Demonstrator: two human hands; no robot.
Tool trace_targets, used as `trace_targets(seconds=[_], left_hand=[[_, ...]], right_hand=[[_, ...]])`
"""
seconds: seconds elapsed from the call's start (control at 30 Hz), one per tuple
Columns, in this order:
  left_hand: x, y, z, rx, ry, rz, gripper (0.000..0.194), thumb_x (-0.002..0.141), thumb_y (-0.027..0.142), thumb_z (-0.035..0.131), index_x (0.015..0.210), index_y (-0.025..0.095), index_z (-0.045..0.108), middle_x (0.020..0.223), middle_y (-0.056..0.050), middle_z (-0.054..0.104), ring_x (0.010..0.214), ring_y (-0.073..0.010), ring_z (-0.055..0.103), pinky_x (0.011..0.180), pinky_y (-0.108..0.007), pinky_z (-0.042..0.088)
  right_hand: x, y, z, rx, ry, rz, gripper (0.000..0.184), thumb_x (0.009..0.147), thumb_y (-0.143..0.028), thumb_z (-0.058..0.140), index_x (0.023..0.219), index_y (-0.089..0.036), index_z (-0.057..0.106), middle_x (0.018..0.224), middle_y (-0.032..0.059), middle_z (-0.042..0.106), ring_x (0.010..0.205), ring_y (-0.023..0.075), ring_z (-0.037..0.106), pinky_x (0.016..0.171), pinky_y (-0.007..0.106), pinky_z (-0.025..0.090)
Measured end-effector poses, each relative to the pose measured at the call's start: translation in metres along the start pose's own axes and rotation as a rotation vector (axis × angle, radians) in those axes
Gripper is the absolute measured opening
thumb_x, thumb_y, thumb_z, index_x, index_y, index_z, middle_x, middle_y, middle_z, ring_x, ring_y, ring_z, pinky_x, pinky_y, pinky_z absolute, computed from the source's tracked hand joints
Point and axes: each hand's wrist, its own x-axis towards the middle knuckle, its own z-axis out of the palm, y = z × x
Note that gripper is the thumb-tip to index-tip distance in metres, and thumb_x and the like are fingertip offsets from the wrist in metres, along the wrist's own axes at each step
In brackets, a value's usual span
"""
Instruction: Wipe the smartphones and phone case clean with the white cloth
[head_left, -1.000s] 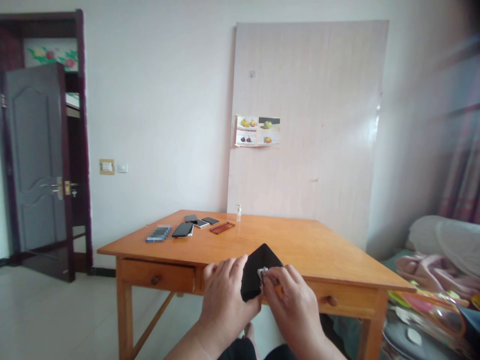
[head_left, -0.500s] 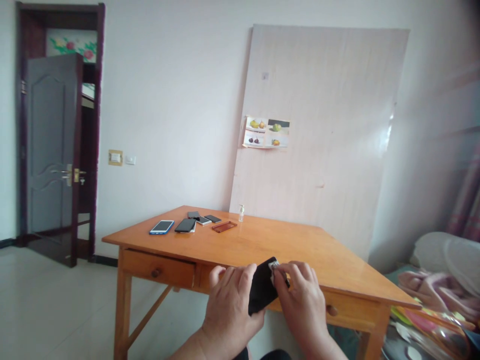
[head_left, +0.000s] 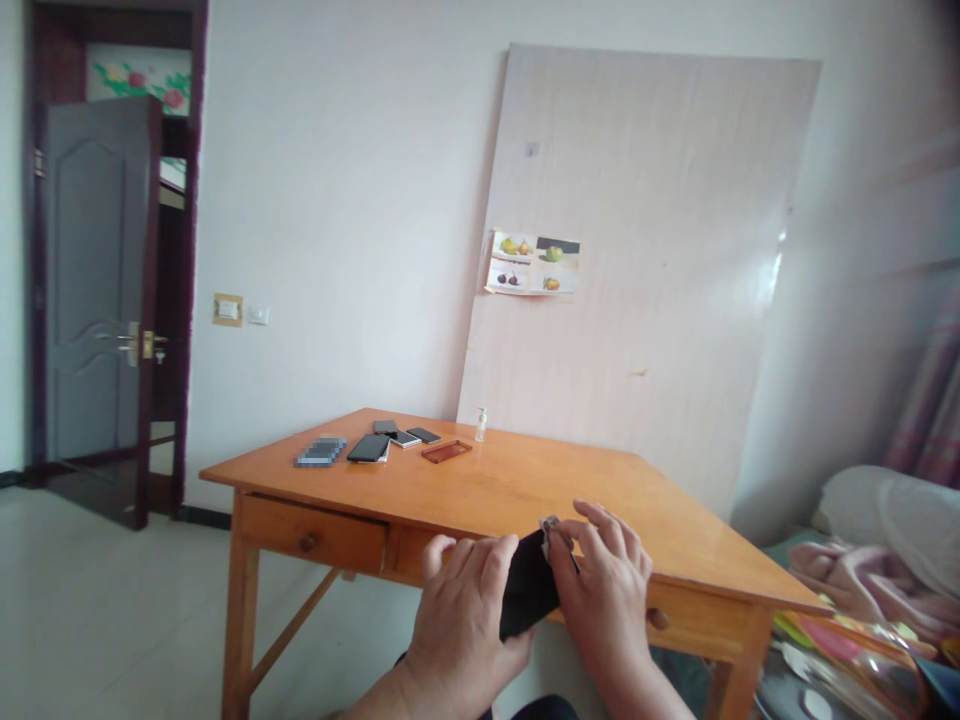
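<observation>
My left hand (head_left: 465, 605) is closed around the side of a dark, flat phone (head_left: 528, 592), thumb below and fingers along its left edge. The phone is tilted in front of the table's near edge. My right hand (head_left: 606, 580) pinches a small, crumpled whitish tissue (head_left: 548, 524) against the phone's upper right end. Its index finger and thumb are together, while the other fingers are raised. Part of the phone is hidden behind the right thumb, and the tissue is mostly covered by the fingertips.
On the wooden table (head_left: 555, 480) lie a black phone (head_left: 368, 447), several other phones, a reddish-brown phone case (head_left: 447, 452) and a small clear pump bottle (head_left: 481, 425). A pixelated phone (head_left: 320, 452) is at the left. A bed with a pink blanket (head_left: 862, 575) stands right.
My right hand's fingers have lifted and spread somewhat while it still pinches the tissue at the phone's upper end. The left hand keeps its hold. The view has shifted slightly.
</observation>
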Motion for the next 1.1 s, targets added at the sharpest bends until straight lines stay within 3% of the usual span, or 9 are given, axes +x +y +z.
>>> trace_targets(seconds=[0.13,0.2,0.3,0.43,0.53,0.7,0.8,0.93,1.1], left_hand=[[0.000,0.000,0.003,-0.022,0.002,0.001,0.065,0.069,0.021,0.069,0.130,0.026,0.047,0.115,-0.007,0.067,0.104,-0.0291,0.059,0.103,-0.051,0.022],[-0.001,0.000,0.003,-0.030,-0.001,0.005,0.067,0.068,0.022,0.070,0.130,0.026,0.046,0.116,-0.007,0.067,0.105,-0.0293,0.058,0.103,-0.051,0.022],[-0.002,-0.002,0.001,-0.015,-0.007,0.005,0.072,0.065,0.022,0.072,0.132,0.026,0.045,0.119,-0.008,0.066,0.106,-0.0302,0.058,0.104,-0.051,0.021],[-0.002,-0.006,0.002,0.007,-0.004,-0.012,0.071,0.065,0.022,0.071,0.131,0.026,0.045,0.117,-0.008,0.066,0.106,-0.0299,0.058,0.103,-0.050,0.022],[-0.001,-0.007,0.006,0.020,-0.017,-0.029,0.070,0.064,0.021,0.071,0.130,0.025,0.046,0.114,-0.008,0.066,0.104,-0.0296,0.058,0.102,-0.050,0.023],[0.006,-0.006,0.016,0.005,-0.010,-0.074,0.064,0.064,0.022,0.069,0.125,0.023,0.049,0.110,-0.009,0.067,0.102,-0.0303,0.059,0.099,-0.050,0.026],[0.009,-0.010,0.022,0.005,-0.033,-0.095,0.062,0.063,0.022,0.068,0.122,0.023,0.050,0.108,-0.009,0.068,0.101,-0.0304,0.060,0.098,-0.049,0.027],[0.010,-0.026,0.028,0.042,-0.088,-0.111,0.066,0.060,0.023,0.071,0.123,0.023,0.051,0.110,-0.008,0.067,0.101,-0.0303,0.060,0.097,-0.048,0.029],[0.026,-0.054,0.038,0.083,-0.116,-0.217,0.072,0.061,0.030,0.075,0.127,0.022,0.048,0.116,-0.009,0.067,0.108,-0.0305,0.059,0.097,-0.046,0.032]], right_hand=[[-0.012,-0.017,0.001,0.046,-0.070,-0.175,0.011,0.089,-0.030,0.059,0.096,-0.028,0.067,0.123,0.0056,0.062,0.119,0.0300,0.047,0.097,0.050,0.032],[-0.011,-0.018,0.002,0.036,-0.065,-0.181,0.012,0.089,-0.030,0.058,0.096,-0.029,0.067,0.122,0.0053,0.063,0.119,0.0296,0.048,0.097,0.049,0.032],[0.002,0.001,0.003,-0.013,-0.004,-0.062,0.014,0.090,-0.036,0.057,0.094,-0.027,0.068,0.117,0.0062,0.066,0.113,0.0299,0.051,0.092,0.047,0.034],[0.015,0.037,0.003,0.092,-0.032,0.143,0.022,0.093,-0.041,0.053,0.086,-0.023,0.065,0.091,0.0051,0.069,0.091,0.0245,0.058,0.078,0.037,0.040],[0.009,0.040,0.002,0.173,-0.024,0.191,0.023,0.094,-0.041,0.052,0.085,-0.022,0.062,0.084,0.0042,0.066,0.083,0.0220,0.058,0.073,0.033,0.041],[-0.014,0.006,0.005,0.123,-0.151,-0.125,0.012,0.095,-0.028,0.051,0.091,-0.023,0.062,0.086,0.0046,0.064,0.082,0.0213,0.056,0.077,0.035,0.041],[-0.017,0.004,0.013,0.092,-0.235,-0.210,0.013,0.095,-0.024,0.050,0.091,-0.024,0.063,0.086,0.0044,0.063,0.082,0.0207,0.056,0.077,0.034,0.041],[-0.002,0.045,0.034,0.031,-0.175,-0.021,0.021,0.095,-0.034,0.048,0.087,-0.023,0.064,0.081,0.0052,0.063,0.084,0.0221,0.057,0.074,0.034,0.040],[0.015,0.107,0.058,0.101,-0.275,0.377,0.032,0.092,-0.044,0.044,0.081,-0.023,0.065,0.086,0.0039,0.067,0.078,0.0195,0.060,0.067,0.030,0.039]])
